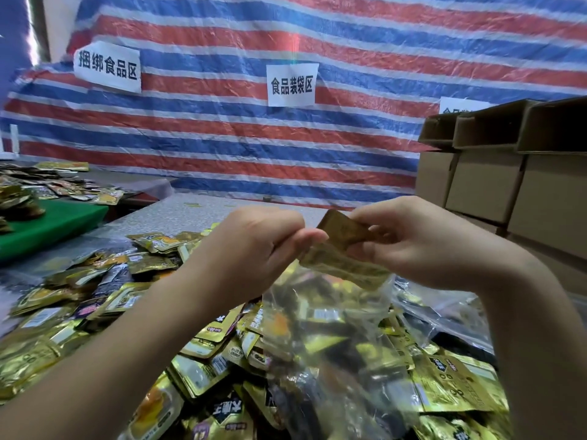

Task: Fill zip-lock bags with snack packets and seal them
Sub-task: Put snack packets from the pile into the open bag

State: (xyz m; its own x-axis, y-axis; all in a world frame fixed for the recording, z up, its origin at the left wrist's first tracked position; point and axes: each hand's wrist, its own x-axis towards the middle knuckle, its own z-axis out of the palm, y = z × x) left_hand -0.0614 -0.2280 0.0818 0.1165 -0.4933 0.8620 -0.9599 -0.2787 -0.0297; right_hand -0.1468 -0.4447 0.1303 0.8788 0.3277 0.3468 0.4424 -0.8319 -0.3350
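A clear zip-lock bag (330, 338) hangs in front of me above the pile, with several gold and black snack packets showing through its film. My left hand (254, 246) pinches the bag's top edge at the left. My right hand (409, 242) grips the top at the right, together with gold snack packets (341, 249) that stick out of the bag's mouth between both hands. Whether the zip strip is closed cannot be seen. A big heap of loose gold snack packets (203, 369) covers the table below.
Stacked cardboard boxes (495, 182) stand at the right, the upper ones open. A green board (54, 223) with more packets lies at the left. A striped red, white and blue tarp (286, 147) with paper signs closes the back. Empty clear bags (444, 312) lie at the right of the pile.
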